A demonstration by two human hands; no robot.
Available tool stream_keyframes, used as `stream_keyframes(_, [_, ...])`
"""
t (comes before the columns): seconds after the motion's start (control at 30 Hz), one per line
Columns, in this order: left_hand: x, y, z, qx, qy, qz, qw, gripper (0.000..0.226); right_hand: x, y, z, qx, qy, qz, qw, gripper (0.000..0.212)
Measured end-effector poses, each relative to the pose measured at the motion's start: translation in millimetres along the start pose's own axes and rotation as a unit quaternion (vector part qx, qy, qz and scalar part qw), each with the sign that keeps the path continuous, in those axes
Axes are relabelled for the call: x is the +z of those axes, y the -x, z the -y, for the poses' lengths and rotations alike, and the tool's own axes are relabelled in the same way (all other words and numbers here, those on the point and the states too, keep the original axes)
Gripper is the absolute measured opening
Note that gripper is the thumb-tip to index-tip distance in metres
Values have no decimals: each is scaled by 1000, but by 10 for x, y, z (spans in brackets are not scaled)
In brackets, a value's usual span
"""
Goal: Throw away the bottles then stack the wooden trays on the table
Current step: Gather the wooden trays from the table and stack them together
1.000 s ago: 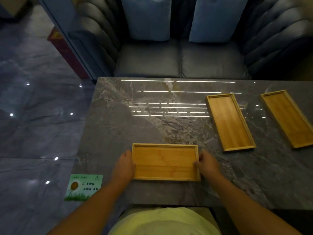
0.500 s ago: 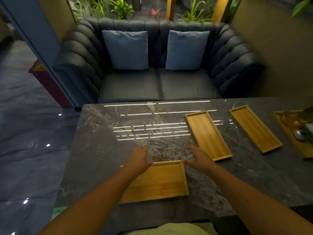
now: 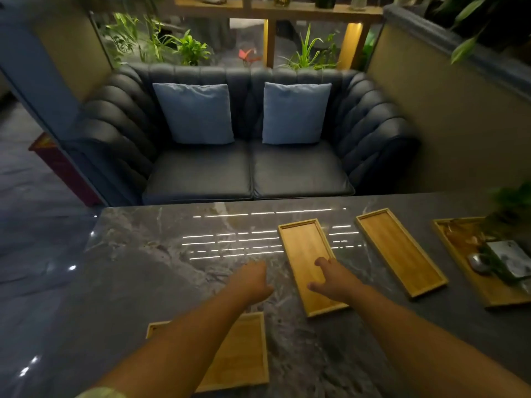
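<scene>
Near edge of worktop (image 3: 138, 282): one wooden tray (image 3: 244, 354) lies flat just in front of me, let go; I judge it is the base for the stack, set close so the others can be brought to it.
Left hand (image 3: 253, 281): empty, fingers loosely curled, hovering over bare stone between the near tray and the next one.
Right hand (image 3: 334, 278): empty, fingers spread wide, palm down over the second tray (image 3: 301, 242); I cannot tell whether it touches the wood yet.
Why the reach: I judge both hands are going to this tray's long sides, to lift it level and carry it to the near one.
Third tray (image 3: 399, 251): bare, lying apart to the right, parallel to the second.
Fourth tray (image 3: 459, 254): at the far right, cut by the frame edge, and carrying things.
Hard to make out: its load is blurred, perhaps a phone and something metallic under leaves, so I will not name it.
Bottles: none in view; presumably already thrown away.
Hidden: my left forearm covers part of the near tray.
</scene>
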State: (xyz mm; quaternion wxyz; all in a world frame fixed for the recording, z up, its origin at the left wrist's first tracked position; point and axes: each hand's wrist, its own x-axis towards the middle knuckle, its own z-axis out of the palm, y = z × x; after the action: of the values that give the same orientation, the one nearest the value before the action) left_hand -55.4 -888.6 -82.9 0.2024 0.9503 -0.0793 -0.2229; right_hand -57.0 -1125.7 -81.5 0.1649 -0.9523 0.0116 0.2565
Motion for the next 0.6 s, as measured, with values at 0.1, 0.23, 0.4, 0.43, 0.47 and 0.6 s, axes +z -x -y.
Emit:
stream_keyframes(0.1, [43, -155, -278, -27, -2, 10, 1000, 51, -130, -183, -267, 6, -5, -3, 1000, 73])
stream_keyframes(0.23, [133, -372, -545, -64, 14, -5, 998, 39, -189, -438, -637, 20, -31, 10, 999, 74])
stream_keyframes(0.4, [320, -658, -747, -96, 49, -8, 994, 43, -203, -701, -1037, -9, -35, 26, 999, 51])
stream_keyframes(0.43, [371, -712, -761, -103, 51, -6, 993, 43, -189, -741, -1092, -15, -43, 28, 999, 47])
stream_keyframes(0.47, [422, -765, -768, -107, 52, -3, 993, 42, -172, -779, -1135, -19, -48, 26, 998, 43])
stream_keyframes(0.6, [532, -886, -827, -127, 61, 2, 990, 35, -130, -931, -1205, -24, -54, -7, 998, 24])
